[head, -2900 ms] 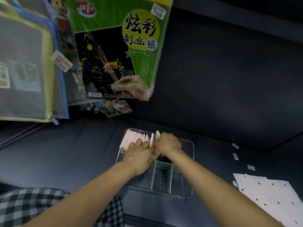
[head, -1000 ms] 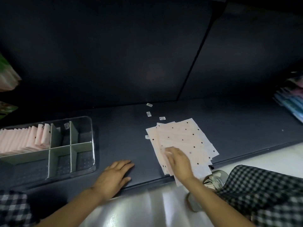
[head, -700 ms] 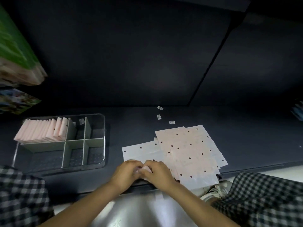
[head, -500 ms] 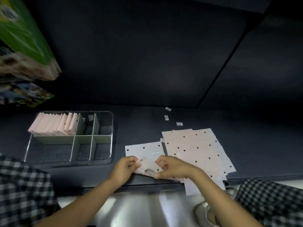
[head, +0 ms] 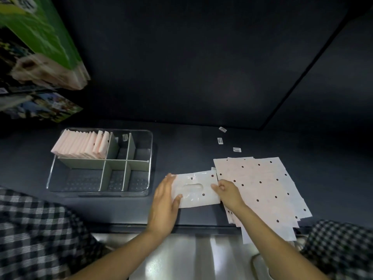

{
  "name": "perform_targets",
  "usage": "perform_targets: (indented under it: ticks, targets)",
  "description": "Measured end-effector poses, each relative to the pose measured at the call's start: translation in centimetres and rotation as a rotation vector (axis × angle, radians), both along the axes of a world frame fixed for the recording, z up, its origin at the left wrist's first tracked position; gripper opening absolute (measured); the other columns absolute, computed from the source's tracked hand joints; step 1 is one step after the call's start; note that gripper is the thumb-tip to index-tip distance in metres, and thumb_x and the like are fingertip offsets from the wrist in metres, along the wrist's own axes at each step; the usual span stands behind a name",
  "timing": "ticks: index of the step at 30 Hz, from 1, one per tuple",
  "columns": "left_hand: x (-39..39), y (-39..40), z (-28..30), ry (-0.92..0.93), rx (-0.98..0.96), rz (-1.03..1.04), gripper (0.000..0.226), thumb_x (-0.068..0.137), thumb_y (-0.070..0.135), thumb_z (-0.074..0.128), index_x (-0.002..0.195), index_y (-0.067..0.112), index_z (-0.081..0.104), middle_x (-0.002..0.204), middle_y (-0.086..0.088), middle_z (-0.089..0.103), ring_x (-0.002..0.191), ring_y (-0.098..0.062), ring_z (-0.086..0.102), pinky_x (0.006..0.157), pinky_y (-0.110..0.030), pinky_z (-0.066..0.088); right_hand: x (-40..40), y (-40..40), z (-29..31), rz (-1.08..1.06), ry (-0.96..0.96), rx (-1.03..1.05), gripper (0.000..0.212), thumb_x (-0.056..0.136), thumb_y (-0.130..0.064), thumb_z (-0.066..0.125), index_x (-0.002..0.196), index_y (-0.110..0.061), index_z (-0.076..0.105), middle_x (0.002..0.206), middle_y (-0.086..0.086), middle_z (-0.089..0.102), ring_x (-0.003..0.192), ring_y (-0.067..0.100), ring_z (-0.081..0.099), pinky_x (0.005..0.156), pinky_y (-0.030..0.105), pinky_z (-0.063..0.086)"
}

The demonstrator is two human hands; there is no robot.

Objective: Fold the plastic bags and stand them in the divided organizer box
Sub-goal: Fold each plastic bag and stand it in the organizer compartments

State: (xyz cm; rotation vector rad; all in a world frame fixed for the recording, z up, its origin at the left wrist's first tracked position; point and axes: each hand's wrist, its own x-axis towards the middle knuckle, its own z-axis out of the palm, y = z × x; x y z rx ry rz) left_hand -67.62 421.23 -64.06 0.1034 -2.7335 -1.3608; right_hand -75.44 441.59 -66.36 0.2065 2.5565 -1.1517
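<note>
One pale pink dotted plastic bag (head: 198,189) lies folded over on the dark shelf, its handle slot facing up. My left hand (head: 165,197) presses flat on the bag's left edge. My right hand (head: 227,191) pinches its right edge. To the right lies a spread pile of flat dotted bags (head: 264,188). At the left stands the clear divided organizer box (head: 150,158); its back-left compartment holds a row of folded pink bags (head: 80,145) standing upright. The other compartments look empty.
Three small white labels (head: 220,140) lie on the shelf behind the pile. Hanging packaged goods, one green (head: 40,33), project from the upper left. The shelf's front edge (head: 193,227) runs just below my hands, with checked fabric at both lower corners.
I left the organizer and turned to the pile; my right hand drew one bag off to the left, and both hands folded it over, so the handle slot now faces up.
</note>
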Motion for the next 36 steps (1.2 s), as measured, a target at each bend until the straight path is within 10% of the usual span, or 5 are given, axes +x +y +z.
perform_targets:
  ticks: [6, 12, 21, 30, 36]
  targets:
    - [1.2, 0.1, -3.2, -0.069, -0.569, -0.422, 0.056, 0.100, 0.039, 0.035, 0.150, 0.023, 0.017, 0.160, 0.004, -0.003, 0.147, -0.014, -0.008, 0.109, -0.026, -0.024, -1.5, -1.3, -0.8, 0.033, -0.065, 0.248, 0.044, 0.092, -0.027, 0.053, 0.059, -0.016, 0.027, 0.057, -0.002, 0.035, 0.062, 0.020, 0.038, 0.059, 0.032, 0.027]
    - [1.1, -1.5, -5.0, -0.150, -0.805, -0.523, 0.059, 0.100, 0.047, 0.030, 0.151, 0.034, 0.004, 0.159, -0.008, -0.014, 0.146, -0.023, -0.013, 0.110, -0.035, -0.020, -0.1, -1.5, 0.1, 0.024, 0.195, 0.394, 0.023, 0.091, -0.031, 0.057, 0.107, -0.015, 0.052, 0.101, 0.003, 0.060, 0.097, 0.024, 0.055, 0.069, 0.030, 0.042]
    - [-0.4, -2.2, -4.0, 0.054, -0.869, -0.498, 0.061, 0.057, 0.060, 0.080, 0.111, 0.035, 0.069, 0.116, -0.011, 0.068, 0.104, -0.022, 0.067, 0.085, -0.035, 0.055, 1.9, 1.5, -1.6, 0.745, 0.353, 0.491, 0.058, 0.093, -0.039, 0.051, 0.145, -0.020, 0.032, 0.150, -0.003, 0.035, 0.138, 0.012, 0.032, 0.114, 0.022, 0.020]
    - [-2.2, -2.0, -2.5, 0.101, -0.668, -0.264, 0.054, 0.062, 0.031, 0.086, 0.110, 0.016, 0.068, 0.096, 0.000, 0.071, 0.079, -0.020, 0.068, 0.069, -0.025, 0.054, -0.3, 1.0, -0.4, 0.530, 0.291, 0.253, 0.039, 0.092, -0.016, 0.052, 0.130, -0.020, 0.049, 0.118, -0.003, 0.063, 0.110, 0.018, 0.057, 0.095, 0.027, 0.042]
    - [-3.0, -0.8, -1.3, 0.215, -0.589, -0.247, 0.057, 0.076, 0.019, 0.074, 0.128, 0.007, 0.055, 0.138, -0.011, 0.051, 0.127, -0.029, 0.050, 0.112, -0.042, 0.032, -3.7, -0.4, 0.2, 0.307, 0.051, 0.074, 0.025, 0.091, -0.032, 0.058, 0.111, -0.020, 0.049, 0.106, -0.006, 0.057, 0.093, 0.017, 0.055, 0.074, 0.024, 0.039]
